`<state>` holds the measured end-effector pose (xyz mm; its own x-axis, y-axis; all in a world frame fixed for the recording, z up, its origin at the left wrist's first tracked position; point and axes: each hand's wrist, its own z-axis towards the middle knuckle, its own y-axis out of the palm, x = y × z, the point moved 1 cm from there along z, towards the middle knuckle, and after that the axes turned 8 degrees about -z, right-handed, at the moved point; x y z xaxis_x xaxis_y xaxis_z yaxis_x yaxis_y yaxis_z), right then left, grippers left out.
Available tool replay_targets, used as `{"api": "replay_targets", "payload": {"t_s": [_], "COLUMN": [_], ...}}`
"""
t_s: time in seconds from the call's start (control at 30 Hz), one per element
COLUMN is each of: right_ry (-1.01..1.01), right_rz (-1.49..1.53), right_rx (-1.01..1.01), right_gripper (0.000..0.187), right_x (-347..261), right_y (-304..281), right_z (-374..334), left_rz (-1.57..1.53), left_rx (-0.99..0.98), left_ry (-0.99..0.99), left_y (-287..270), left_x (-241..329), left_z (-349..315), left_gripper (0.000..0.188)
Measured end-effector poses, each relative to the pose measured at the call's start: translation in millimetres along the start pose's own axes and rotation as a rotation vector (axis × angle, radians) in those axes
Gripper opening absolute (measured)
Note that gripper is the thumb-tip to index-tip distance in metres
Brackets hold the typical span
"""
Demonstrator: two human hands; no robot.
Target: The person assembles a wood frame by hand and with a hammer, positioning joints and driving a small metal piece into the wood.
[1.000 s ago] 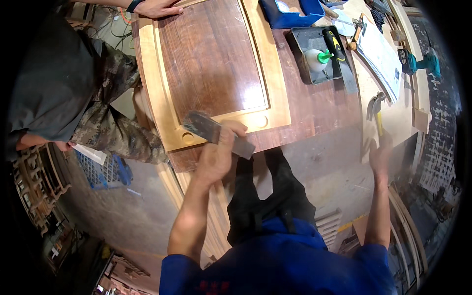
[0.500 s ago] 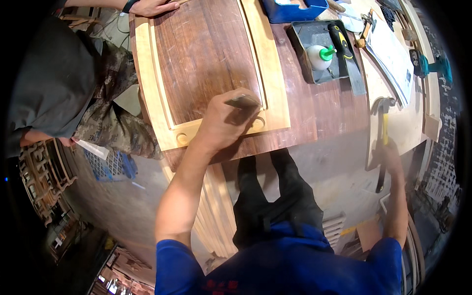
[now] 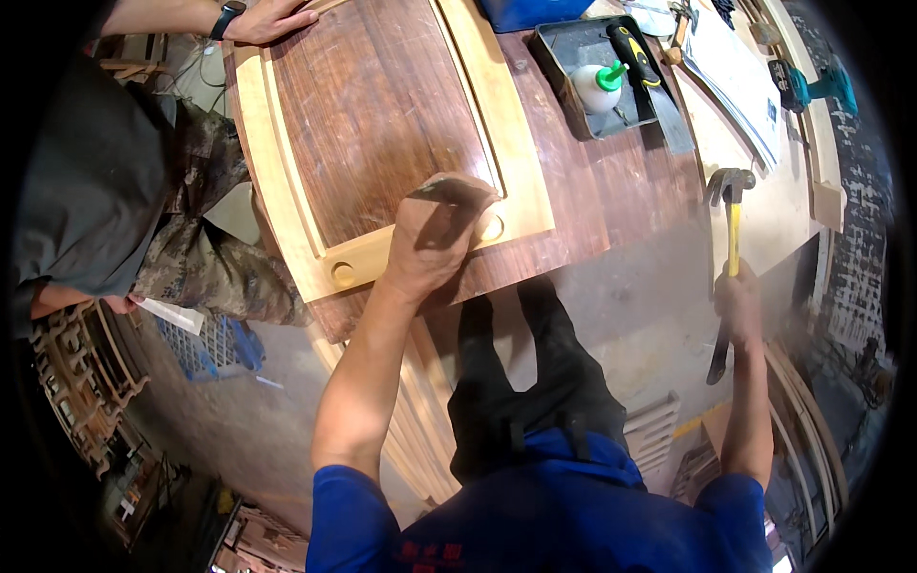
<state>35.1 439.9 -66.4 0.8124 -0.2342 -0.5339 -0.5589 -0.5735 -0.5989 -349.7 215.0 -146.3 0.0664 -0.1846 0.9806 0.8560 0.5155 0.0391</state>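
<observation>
A pale wooden frame (image 3: pixel 523 158) with a reddish-brown inner panel (image 3: pixel 382 124) lies on the table in front of me. My left hand (image 3: pixel 430 234) is closed over the frame's near right corner, next to a round mark (image 3: pixel 490 227) in the wood. Whatever its fingers hold is in shadow and hidden by the hand. A second round mark (image 3: pixel 344 274) shows at the near left corner. Out to the right, my right hand (image 3: pixel 739 304) grips a claw hammer (image 3: pixel 734 224) by its yellow and black handle. The hammer is upright in view, clear of the frame.
Across the table, a co-worker's hand (image 3: pixel 272 19) rests on the frame's far left part. A grey tray (image 3: pixel 554 48) holds a white bottle (image 3: pixel 594 91) with a green cap and a putty knife (image 3: pixel 650 81). Papers (image 3: pixel 735 81) and a teal power drill (image 3: pixel 821 88) lie at right.
The whole view has shifted, with the table sliding left and up in it. The hammer has turned, so its claw now shows. My left hand stays at the frame's corner.
</observation>
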Motion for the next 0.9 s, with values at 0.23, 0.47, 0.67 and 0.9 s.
{"api": "replay_targets", "payload": {"t_s": [0.23,0.47,0.67,0.9], "right_ry": [-0.022,-0.304,-0.423,-0.764], "right_rz": [0.090,0.096,0.078,-0.170], "right_rx": [0.094,0.102,-0.047,-0.152], "right_gripper": [0.016,0.015,0.041,0.030], "right_x": [-8.8,-32.3,-98.4,-147.7], "right_y": [7.1,6.3,24.0,41.3], "right_z": [-31.6,-63.3,-80.7,-122.1], "left_rz": [0.066,0.173,0.326,0.280], "left_rx": [-0.031,-0.027,0.006,0.013], "left_ry": [0.017,0.063,0.176,0.258], "left_y": [1.0,15.0,17.1,21.7], "left_x": [-4.9,-0.7,-8.7,-18.1], "left_z": [-2.5,-0.9,-6.1,-6.1], "left_gripper": [0.017,0.007,0.004,0.018]}}
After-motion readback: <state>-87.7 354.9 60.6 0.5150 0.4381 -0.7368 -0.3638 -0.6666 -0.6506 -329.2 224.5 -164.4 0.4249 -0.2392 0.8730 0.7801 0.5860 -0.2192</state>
